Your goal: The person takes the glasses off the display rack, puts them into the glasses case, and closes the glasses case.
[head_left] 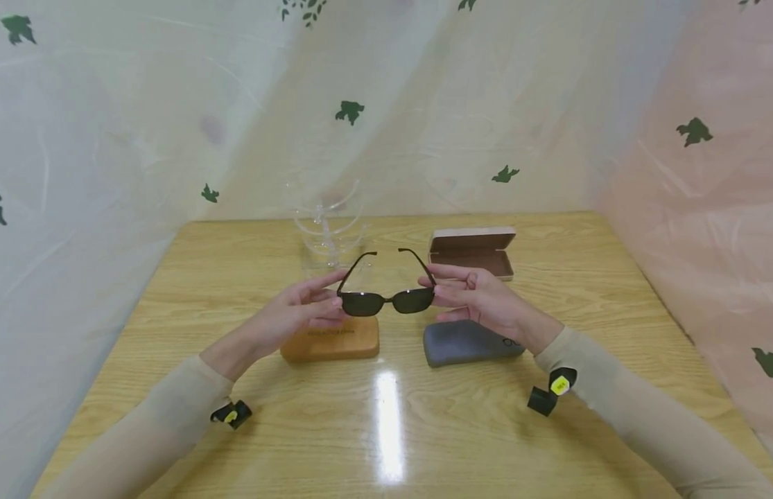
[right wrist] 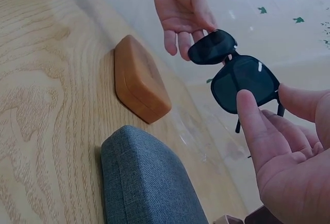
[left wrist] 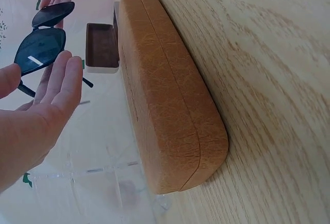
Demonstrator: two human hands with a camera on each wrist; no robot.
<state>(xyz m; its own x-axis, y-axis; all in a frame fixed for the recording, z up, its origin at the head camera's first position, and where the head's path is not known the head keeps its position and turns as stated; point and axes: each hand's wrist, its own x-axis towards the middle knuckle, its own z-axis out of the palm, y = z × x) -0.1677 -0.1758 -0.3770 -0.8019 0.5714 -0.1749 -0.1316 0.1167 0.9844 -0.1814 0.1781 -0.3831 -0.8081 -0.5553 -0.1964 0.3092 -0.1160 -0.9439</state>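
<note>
Both hands hold a pair of dark sunglasses (head_left: 414, 301) above the table, the temples unfolded and pointing away. My left hand (head_left: 299, 308) pinches the left end of the frame between thumb and fingers. At the opposite end, my right hand (head_left: 480, 298) grips the hinge area, with fingers along the temple. Below the left hand lies a closed tan glasses case (left wrist: 170, 95) with dark lettering on its top. A closed blue-grey fabric glasses case (right wrist: 147, 177) lies under the right hand, partly covered by it in the head view.
Behind the right hand, a glasses case with a brown lining (head_left: 472, 240) stands open. A clear tiered display stand (head_left: 326, 235) is at the back left. Patterned sheeting (head_left: 411, 152) hangs behind the wooden table (head_left: 299, 436).
</note>
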